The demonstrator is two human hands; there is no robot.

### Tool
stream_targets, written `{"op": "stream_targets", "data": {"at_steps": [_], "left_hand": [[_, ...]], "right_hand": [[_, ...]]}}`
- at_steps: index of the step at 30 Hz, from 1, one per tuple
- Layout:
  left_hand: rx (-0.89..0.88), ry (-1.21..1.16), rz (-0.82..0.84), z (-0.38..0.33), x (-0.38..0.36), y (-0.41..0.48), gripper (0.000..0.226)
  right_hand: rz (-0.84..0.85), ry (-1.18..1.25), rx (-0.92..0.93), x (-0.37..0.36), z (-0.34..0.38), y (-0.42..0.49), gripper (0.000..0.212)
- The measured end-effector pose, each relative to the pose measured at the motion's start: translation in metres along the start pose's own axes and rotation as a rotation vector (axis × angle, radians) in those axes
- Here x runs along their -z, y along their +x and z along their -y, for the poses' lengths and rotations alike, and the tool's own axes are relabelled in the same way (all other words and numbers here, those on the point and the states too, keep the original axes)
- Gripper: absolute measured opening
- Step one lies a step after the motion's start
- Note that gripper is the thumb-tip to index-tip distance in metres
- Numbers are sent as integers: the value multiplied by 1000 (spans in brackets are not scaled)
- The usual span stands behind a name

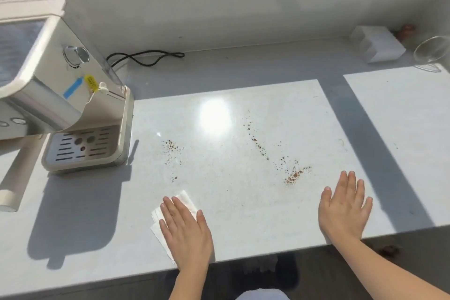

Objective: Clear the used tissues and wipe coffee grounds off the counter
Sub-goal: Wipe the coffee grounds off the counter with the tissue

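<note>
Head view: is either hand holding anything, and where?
Nothing is gripped. The left hand lies flat on the tissue, covering its middle; the right hand rests flat on the counter.

White counter [243, 238], coffee grounds [294, 174], tissue [187, 200], espresso machine [73, 109]

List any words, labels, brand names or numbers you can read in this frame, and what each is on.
No text here is readable.
Yellow tag on the coffee machine: dark marks, too small and blurred to read.
Blue tape strip beside it: no writing visible.
White box at the back right: no legible print.
</note>
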State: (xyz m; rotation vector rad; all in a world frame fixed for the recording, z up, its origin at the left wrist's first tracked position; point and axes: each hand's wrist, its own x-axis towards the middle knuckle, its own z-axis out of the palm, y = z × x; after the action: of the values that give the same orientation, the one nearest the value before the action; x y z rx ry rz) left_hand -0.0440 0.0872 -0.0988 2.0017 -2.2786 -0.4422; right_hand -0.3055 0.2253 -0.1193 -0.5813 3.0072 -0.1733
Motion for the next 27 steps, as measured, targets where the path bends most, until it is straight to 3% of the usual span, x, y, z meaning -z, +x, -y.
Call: {"op": "stream_targets", "data": {"at_steps": [4, 8, 16, 22, 27], "left_hand": [[93, 29, 13, 14, 6, 41, 67], [200, 12, -32, 24, 20, 104, 65], [-83, 27, 26, -30, -9, 54, 66], [-265, -80, 130, -2, -5, 15, 57], [-185, -40, 51, 46, 8, 29, 59]], "right_hand": [[-4, 5, 0, 0, 0, 0, 66], [-13, 34, 0, 0, 1, 0, 67], [-42, 15, 18, 0, 0, 2, 67], [-40, 72, 29, 5, 8, 2, 63], [3, 115, -103, 8, 33, -14, 60]]}}
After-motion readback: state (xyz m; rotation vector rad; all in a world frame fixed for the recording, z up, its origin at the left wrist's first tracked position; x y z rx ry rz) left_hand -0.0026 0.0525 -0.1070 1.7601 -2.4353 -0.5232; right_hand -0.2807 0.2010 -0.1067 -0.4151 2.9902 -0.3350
